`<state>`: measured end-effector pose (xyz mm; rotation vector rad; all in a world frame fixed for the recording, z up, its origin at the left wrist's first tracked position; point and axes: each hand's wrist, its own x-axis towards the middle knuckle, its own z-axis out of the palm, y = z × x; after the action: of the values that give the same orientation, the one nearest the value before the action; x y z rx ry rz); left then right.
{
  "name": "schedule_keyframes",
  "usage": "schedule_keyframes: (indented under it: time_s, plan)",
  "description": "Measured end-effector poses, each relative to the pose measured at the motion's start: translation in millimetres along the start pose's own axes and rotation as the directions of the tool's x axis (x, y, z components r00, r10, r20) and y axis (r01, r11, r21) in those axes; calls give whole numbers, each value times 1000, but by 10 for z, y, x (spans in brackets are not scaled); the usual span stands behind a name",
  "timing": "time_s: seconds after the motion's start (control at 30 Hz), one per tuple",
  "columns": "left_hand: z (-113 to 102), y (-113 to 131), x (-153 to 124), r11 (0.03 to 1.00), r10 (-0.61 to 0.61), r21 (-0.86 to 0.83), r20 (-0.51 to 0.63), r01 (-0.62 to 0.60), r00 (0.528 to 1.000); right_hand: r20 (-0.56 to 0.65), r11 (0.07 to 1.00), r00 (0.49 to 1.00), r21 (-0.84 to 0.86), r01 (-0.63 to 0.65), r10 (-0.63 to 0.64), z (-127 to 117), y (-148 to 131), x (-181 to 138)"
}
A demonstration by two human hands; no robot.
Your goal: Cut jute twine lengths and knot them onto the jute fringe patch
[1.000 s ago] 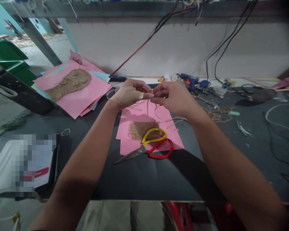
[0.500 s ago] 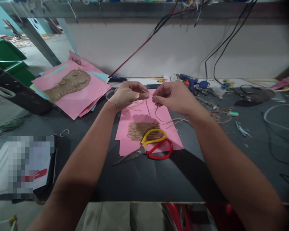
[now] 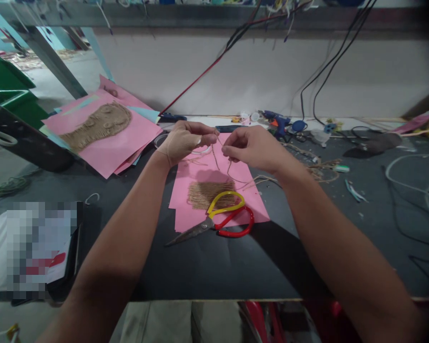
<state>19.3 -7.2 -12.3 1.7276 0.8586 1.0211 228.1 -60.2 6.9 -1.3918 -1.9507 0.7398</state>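
Observation:
Above a pink sheet (image 3: 252, 202), my left hand (image 3: 188, 142) pinches a thin brown twine (image 3: 215, 155) between thumb and fingertips. My right hand (image 3: 252, 147) grips the same twine a little to the right, fingers closed. One twine end hangs down between the hands, and another length curves below my right hand toward the right. On the sheet lies a block of side-by-side twine strands (image 3: 200, 194). Scissors (image 3: 209, 221) with one yellow and one red handle rest partly over that block, their blades pointing left.
Pink sheets (image 3: 110, 157) bearing a twine shape are stacked at the left. A dark cylinder (image 3: 28, 138) stands beside them. Along the back lie a blue glue gun (image 3: 280, 123) and cables; twine scraps (image 3: 321, 166) lie right. A pixelated item (image 3: 39, 252) sits front left.
My right hand has tilted and lowered slightly, with the twine still pinched. The whole view has shifted a little; the scissors and sheet stay in place.

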Motion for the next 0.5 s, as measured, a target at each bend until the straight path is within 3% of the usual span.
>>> schedule_keyframes:
  time_s: [0.2,0.5]
  plan:
    - [6,4,6,999,-35,25,4,35,999,20,996,1000,-85,-18,20,21,-50,-10]
    - [14,-23,19,998,-57,40,90,53,994,54,994,997,-96,52,-47,99,-43,-9]
